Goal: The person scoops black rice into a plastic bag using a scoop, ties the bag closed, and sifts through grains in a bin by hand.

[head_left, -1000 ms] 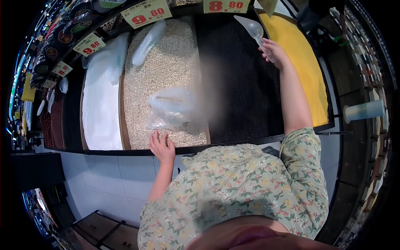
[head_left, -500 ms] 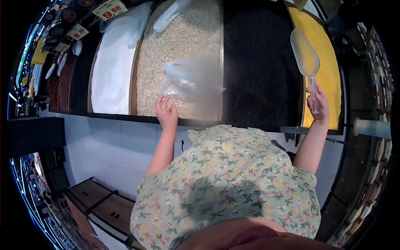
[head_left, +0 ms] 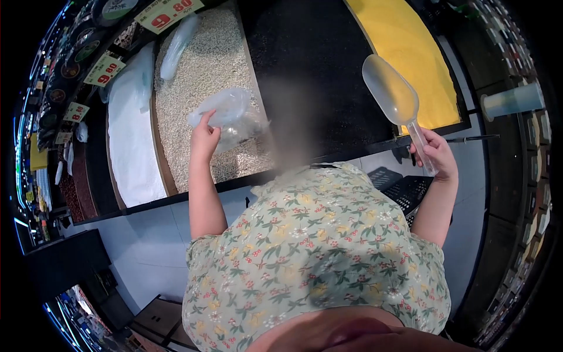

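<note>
My right hand (head_left: 437, 154) is closed round the handle of a clear plastic scoop (head_left: 392, 88), its bowl tilted up over the bins with dark and yellow contents. My left hand (head_left: 205, 139) is over the pale grain (head_left: 182, 132), index finger stretched out and thumb apart from it. That index finger meets the near end of a bluish clear scoop (head_left: 226, 104) lying on the grain. Beside this scoop is a crumpled clear plastic bag (head_left: 239, 134), close to my left thumb. Whether the fingers touch the bag I cannot tell.
Another clear scoop (head_left: 179, 47) lies farther back in the grain. Neighbouring bins hold white (head_left: 132, 141), black (head_left: 311, 47) and yellow (head_left: 419, 64) contents. Price signs (head_left: 167, 14) stand at the left. A clear cylinder (head_left: 513, 102) sticks out at the right.
The view has turned, shifting the bins. My left hand has moved from the bag's near edge to the lying scoop's end. My right hand has drawn the held scoop nearer, away from the yellow bin.
</note>
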The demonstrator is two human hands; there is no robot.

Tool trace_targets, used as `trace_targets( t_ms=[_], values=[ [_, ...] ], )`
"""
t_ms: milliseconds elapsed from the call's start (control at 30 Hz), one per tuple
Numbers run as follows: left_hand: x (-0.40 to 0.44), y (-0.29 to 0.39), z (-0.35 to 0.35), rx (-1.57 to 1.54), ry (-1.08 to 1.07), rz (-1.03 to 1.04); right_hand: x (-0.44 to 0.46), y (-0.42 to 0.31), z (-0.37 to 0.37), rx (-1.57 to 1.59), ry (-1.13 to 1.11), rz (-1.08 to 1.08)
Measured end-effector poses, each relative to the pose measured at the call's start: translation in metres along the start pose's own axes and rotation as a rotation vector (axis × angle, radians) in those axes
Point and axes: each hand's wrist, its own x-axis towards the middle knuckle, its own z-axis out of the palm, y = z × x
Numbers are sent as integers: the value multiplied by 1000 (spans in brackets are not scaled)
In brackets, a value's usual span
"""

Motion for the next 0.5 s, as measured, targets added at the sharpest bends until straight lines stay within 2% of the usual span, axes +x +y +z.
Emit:
trace_targets(
  t_ms=[100, 167, 200, 267, 300, 367, 467, 500],
  values=[
    [8, -11, 10, -144, -14, -41, -14, 7, -2, -9, -39, 30],
    [7, -11, 11, -162, 182, 39, -19, 14, -6, 9, -44, 52],
    [3, -5, 8, -154, 177, 45, -21, 17, -8, 11, -66, 75],
    [-6, 7, 3, -191, 316, 139, -20, 22, -13, 13, -85, 85],
    [-10, 14, 2, -183, 330, 132, -19, 24, -16, 10, -82, 103],
    [-23, 29, 0, -415, 332, 226, -13, 21, -17, -11, -84, 127],
    [-40, 55, -6, -447, 328, 248, 0, 13, -29, 7, -139, 183],
    [-49, 69, -6, -544, 303, 214, 4, 10, -32, -9, -142, 199]
  ],
)
